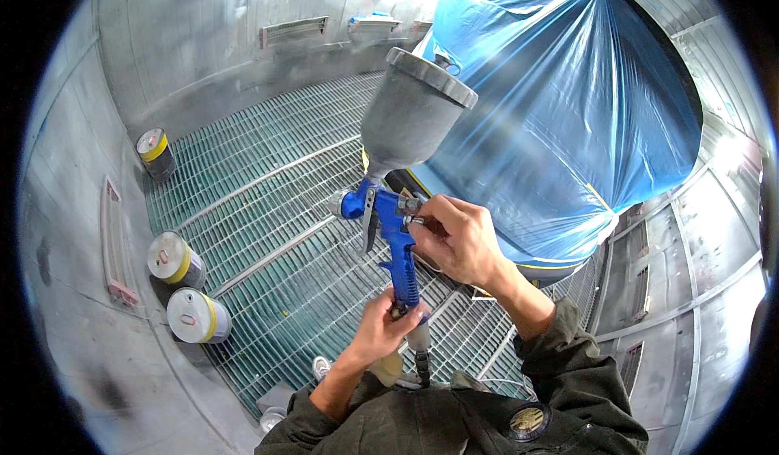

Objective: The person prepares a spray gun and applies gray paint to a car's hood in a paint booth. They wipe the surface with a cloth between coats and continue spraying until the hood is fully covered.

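The blue spray gun [399, 240] is near-upright before your torso, its grey cup [412, 122] uppermost. Your left hand [377, 331] grips its lower handle; your right hand [461, 240] pinches its rear knobs [408, 204]. Below lies grated floor [280, 293]; three drums [195, 317] stand left, blue sheeting [560, 122] hangs right.
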A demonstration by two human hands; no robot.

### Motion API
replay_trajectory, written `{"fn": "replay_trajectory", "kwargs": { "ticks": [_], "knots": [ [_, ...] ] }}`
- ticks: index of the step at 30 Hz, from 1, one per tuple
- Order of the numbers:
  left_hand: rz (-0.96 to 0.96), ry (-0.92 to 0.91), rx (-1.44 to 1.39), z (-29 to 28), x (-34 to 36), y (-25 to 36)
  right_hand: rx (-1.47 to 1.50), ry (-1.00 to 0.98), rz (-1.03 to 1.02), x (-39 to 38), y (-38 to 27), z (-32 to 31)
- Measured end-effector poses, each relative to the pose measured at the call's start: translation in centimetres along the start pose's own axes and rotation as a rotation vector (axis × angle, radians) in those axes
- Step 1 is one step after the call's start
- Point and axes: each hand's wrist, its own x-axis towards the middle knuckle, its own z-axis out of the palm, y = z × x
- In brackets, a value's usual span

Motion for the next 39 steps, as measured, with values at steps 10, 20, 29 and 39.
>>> {"fn": "replay_trajectory", "kwargs": {
  "ticks": [10,20,29,39],
  "knots": [
    [-0.065,-0.032,-0.031,-0.1,0.2,-0.3,1.367,-0.286,0.594,-1.9,0.2,6.0],
    [-0.307,-0.051,-0.109,-3.8,0.9,0.3,1.354,-0.03,0.832,-0.6,-1.4,6.6],
    [-0.31,-0.012,-0.131,-3.6,1.0,1.8,1.207,-0.036,0.814,-0.2,-2.6,5.9],
    [-0.179,-0.15,-0.137,-1.0,0.5,2.7,1.254,0.01,0.835,-0.1,-3.9,4.7]
  ]
}}
